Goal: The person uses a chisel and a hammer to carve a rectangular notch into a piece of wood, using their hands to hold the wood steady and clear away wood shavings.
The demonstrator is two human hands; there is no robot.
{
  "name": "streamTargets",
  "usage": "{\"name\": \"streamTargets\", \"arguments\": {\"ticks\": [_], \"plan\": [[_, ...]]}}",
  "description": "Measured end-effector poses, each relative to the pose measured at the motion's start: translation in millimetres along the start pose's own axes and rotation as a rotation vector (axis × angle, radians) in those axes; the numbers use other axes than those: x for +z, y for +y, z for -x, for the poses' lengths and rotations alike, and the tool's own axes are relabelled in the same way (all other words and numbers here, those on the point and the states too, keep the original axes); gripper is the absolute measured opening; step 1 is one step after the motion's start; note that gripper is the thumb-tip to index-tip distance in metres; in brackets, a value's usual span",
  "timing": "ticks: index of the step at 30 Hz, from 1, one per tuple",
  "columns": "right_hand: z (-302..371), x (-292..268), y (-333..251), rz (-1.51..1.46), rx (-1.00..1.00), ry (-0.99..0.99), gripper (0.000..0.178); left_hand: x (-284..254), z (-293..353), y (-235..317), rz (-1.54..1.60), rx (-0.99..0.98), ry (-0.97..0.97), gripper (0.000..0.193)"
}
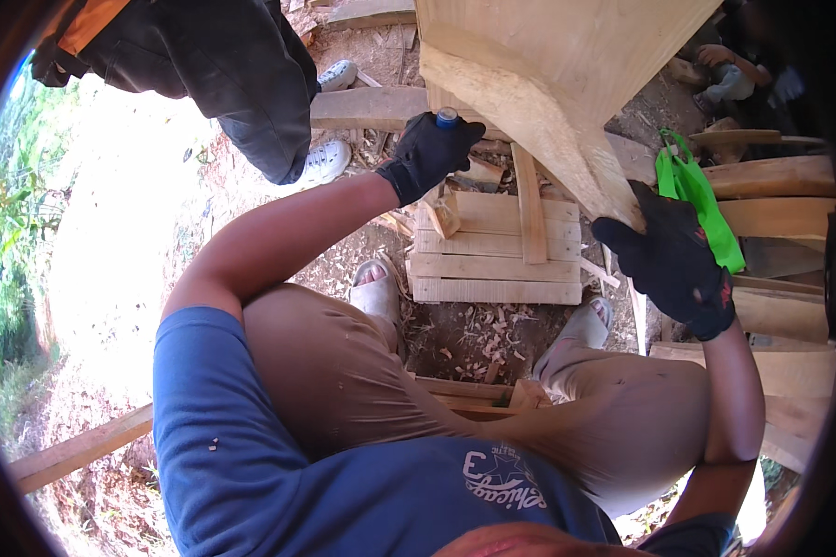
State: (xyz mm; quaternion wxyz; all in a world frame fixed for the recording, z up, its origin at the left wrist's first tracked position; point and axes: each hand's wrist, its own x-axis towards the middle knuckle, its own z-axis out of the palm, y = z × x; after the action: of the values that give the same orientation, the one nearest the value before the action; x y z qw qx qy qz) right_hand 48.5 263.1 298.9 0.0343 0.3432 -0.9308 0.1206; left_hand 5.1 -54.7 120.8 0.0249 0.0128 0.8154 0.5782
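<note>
Left hand grips a blue-capped tool — mostly hidden, perhaps a marker.

— Any packaging here?

— One green bag, a soft carrier with loop handles at its top. It hangs at the right, against the stacked planks, just right of the big pale board.

— Shape, colour?

— Long and narrow, creased, bright green all over, slanting down to the right. Its lower end lies just beside the gloved right hand.

— Labels, signs, screens?

— None to be seen.
</note>
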Motion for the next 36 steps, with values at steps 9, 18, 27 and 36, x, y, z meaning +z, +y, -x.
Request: {"name": "streamTargets", "arguments": {"ticks": [9,18,27,36], "plan": [[-4,-16,-24,-0.607,0.234,0.054,0.033,0,-3,6,0.094,-0.313,0.042,0.022],[-13,-41,-42,-0.809,0.508,0.026,0.02,1,-2,10,0.144,-0.3,0.067,0.03],[-1,1,-8,-0.01,-0.178,-0.066,0.022,10,-5,-10,-0.207,0.194,0.077,0.029],[12,12,-3,-0.189,0.006,0.129,0.031,8,-7,6,0.108,-0.295,0.046,0.031]]}}
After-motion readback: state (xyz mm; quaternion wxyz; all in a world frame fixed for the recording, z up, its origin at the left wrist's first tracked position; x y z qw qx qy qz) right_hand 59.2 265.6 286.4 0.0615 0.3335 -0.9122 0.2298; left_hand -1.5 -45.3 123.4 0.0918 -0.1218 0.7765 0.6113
